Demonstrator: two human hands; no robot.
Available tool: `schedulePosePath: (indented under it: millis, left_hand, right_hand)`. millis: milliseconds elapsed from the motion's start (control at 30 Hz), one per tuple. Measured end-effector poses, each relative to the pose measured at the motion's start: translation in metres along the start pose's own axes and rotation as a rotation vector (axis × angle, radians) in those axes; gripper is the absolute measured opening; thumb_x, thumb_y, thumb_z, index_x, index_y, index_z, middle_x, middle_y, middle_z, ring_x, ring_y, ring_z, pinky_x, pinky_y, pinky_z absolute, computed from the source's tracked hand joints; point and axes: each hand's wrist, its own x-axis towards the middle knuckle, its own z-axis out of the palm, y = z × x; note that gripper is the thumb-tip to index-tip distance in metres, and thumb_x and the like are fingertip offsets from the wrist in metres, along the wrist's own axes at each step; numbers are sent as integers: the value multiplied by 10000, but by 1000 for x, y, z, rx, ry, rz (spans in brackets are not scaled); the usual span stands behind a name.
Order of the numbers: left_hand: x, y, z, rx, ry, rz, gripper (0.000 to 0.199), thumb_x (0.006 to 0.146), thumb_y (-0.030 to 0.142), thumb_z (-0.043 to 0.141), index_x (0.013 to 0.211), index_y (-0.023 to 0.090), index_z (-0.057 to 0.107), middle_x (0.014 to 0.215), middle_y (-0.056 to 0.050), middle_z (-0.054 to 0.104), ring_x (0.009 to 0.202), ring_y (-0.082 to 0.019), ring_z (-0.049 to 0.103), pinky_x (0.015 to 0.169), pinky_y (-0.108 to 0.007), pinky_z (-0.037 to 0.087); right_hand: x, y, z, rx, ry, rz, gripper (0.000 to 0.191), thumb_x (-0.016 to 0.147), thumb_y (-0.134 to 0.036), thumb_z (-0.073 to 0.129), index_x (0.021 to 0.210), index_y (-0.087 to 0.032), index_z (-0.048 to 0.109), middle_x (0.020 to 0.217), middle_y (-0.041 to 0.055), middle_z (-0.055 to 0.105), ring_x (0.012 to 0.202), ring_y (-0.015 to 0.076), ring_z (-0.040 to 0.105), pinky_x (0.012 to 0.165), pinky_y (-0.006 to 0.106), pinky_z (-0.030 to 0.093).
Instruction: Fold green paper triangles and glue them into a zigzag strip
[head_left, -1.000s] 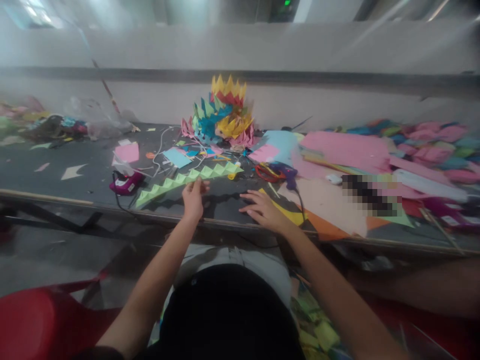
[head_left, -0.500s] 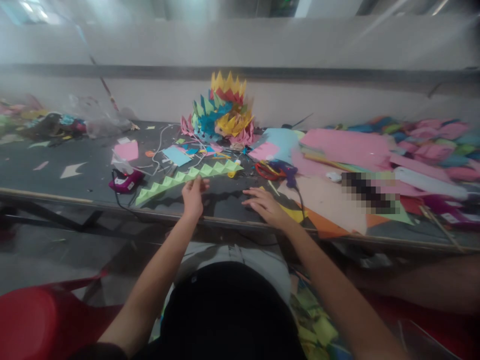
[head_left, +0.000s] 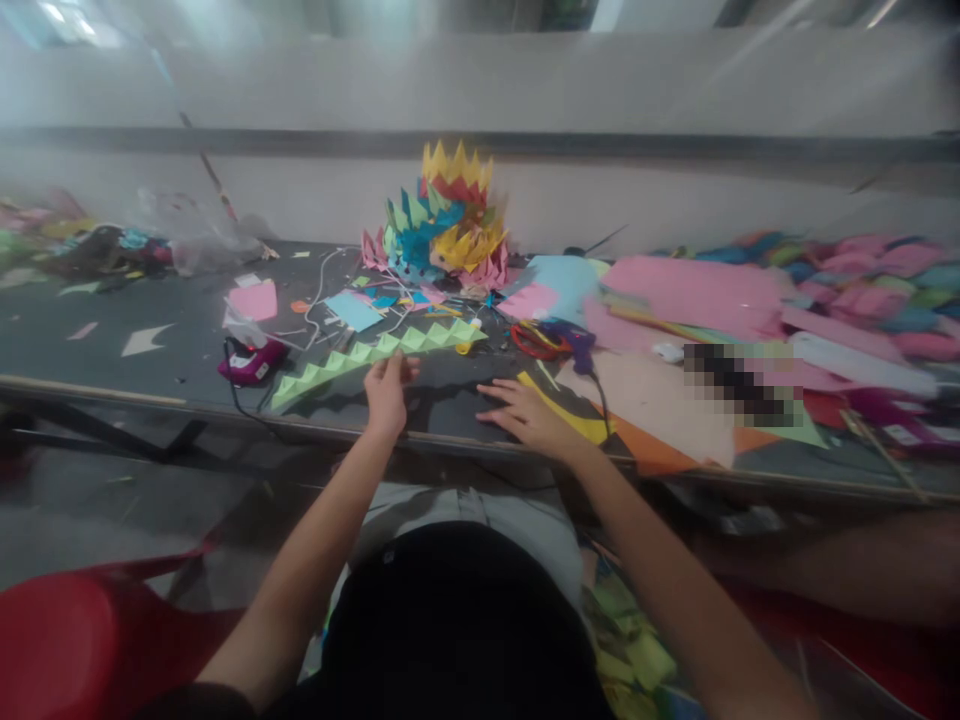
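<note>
A long light-green folded paper strip with a zigzag edge stretches slantwise in front of me. My left hand pinches its lower edge near the middle. To the right, my right hand is open over the dark table, fingers spread and holding nothing. Just beside that hand lies a yellow paper strip. Beyond it are red-handled scissors and a dark purple glue gun, its cord running towards the table edge.
Folded paper crowns are piled at the back. Pink paper sheets cover the right side, with stacked coloured pieces behind. A magenta device with a cord sits left. A red stool stands at lower left.
My right hand has shifted slightly down and to the left, its fingers spreading a bit more. The left hand and the green strip look unmoved.
</note>
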Motion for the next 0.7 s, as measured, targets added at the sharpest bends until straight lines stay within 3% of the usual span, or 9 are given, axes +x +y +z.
schedulePosePath:
  millis: [100,167,233,300,367,467,567,633,700]
  left_hand:
    - [0,0,0,1,-3,-2,263,668,382,661,684,146,547,637,-19,644,506,-88,546,555,-225,427]
    - [0,0,0,2,0,-5,257,671,378,658,686,145,548,634,-19,643,503,-88,544,554,-226,427]
    - [0,1,0,3,2,-5,254,673,375,656,689,146,548,632,-17,642,502,-87,542,560,-228,431]
    - [0,1,0,4,0,-3,256,671,378,657,691,148,546,634,-14,642,508,-87,543,569,-230,437]
    - [0,1,0,6,-4,-4,263,664,383,662,690,150,542,636,-12,642,514,-88,544,575,-231,439]
    - [1,0,0,9,-4,-8,277,655,394,665,684,150,539,634,-14,641,507,-87,541,563,-228,434]
    - [1,0,0,14,-2,-7,285,654,405,663,683,149,541,636,-19,642,502,-86,540,555,-227,429]
    - [1,0,0,19,-2,-8,289,652,410,663,681,149,541,641,-21,642,506,-87,541,558,-228,430]
    - [1,0,0,17,2,-10,292,647,410,667,678,149,541,641,-20,640,509,-87,540,561,-229,432]
  right_hand:
    - [0,-1,-2,85,51,20,476,906,-441,354,656,-253,712,1184,8,619,1218,227,431,1024,468,334]
    - [-1,0,-3,143,150,54,564,915,-461,304,548,-236,668,1106,25,659,1160,216,487,1015,446,354]
    - [-2,1,-4,147,194,77,534,917,-473,283,686,-243,706,1112,32,655,1124,207,514,1021,444,347]
    - [-1,1,-3,102,156,82,458,917,-466,291,935,-264,702,1193,25,612,1146,205,499,1036,459,320]
    - [1,1,-1,42,92,78,414,916,-452,311,1043,-283,667,1262,11,564,1193,211,459,1046,476,295]
    - [2,2,1,9,91,93,453,915,-448,317,821,-265,721,1217,3,598,1203,220,450,1037,467,311]
    - [0,3,1,54,224,131,582,924,-462,257,590,-241,680,1064,15,678,1129,213,513,1004,434,363]
    - [0,3,0,58,261,140,577,926,-469,234,671,-246,701,1075,17,673,1103,210,531,999,434,369]
    - [0,3,1,12,197,126,494,923,-467,261,889,-265,710,1187,13,618,1144,218,502,1017,461,341]
